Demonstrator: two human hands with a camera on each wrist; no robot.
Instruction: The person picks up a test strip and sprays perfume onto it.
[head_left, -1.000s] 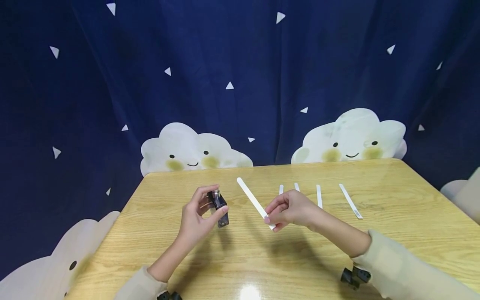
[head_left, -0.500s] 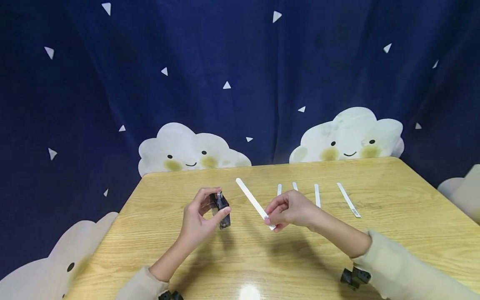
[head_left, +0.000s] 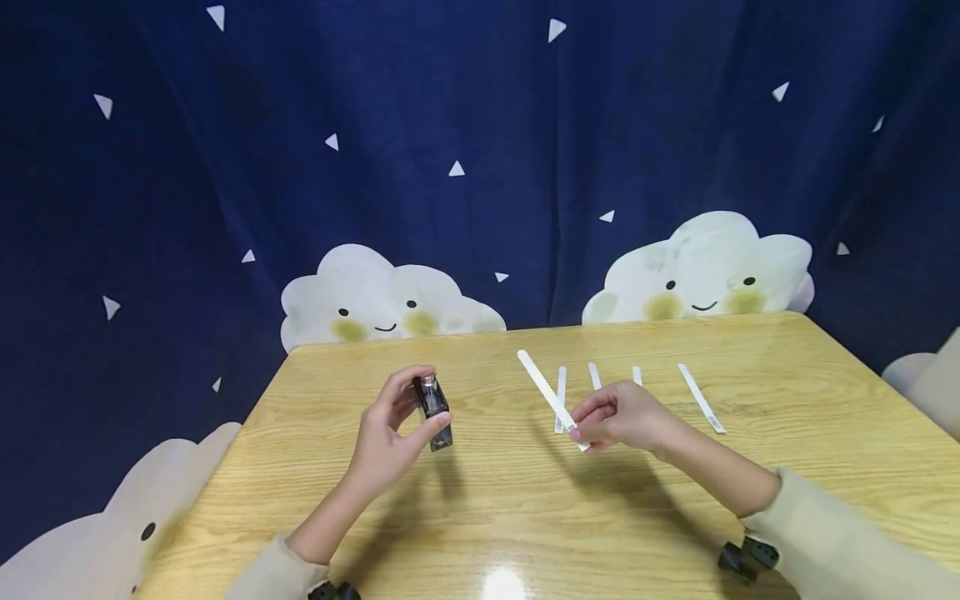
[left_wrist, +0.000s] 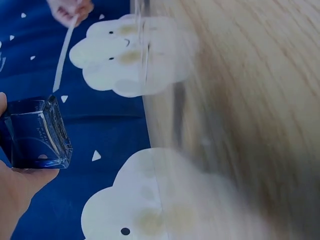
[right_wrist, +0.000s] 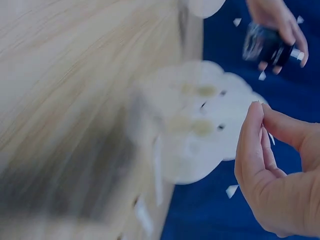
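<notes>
In the head view my left hand (head_left: 384, 437) holds a dark glass perfume bottle (head_left: 435, 417) above the table, index finger over the sprayer top and thumb at its lower part. The left wrist view shows the bottle's thick clear base (left_wrist: 52, 135) beside the thumb. My right hand (head_left: 633, 419) pinches a white perfume test strip (head_left: 546, 387) by its printed lower end. The strip's rounded end points up and left, apart from the bottle. In the right wrist view, the thumb and fingers of the right hand (right_wrist: 275, 170) meet at the tips, largely hiding the strip.
More white test strips lie on the wooden table (head_left: 337, 517) behind the right hand, one strip (head_left: 702, 398) farthest right. The right hand partly covers some. A dark blue curtain (head_left: 420, 100) with clouds hangs behind the table's far edge.
My right hand has moved to the right with the test strip, widening the gap to the perfume bottle. My left hand has barely shifted, and the bottle's tilt has changed slightly.
</notes>
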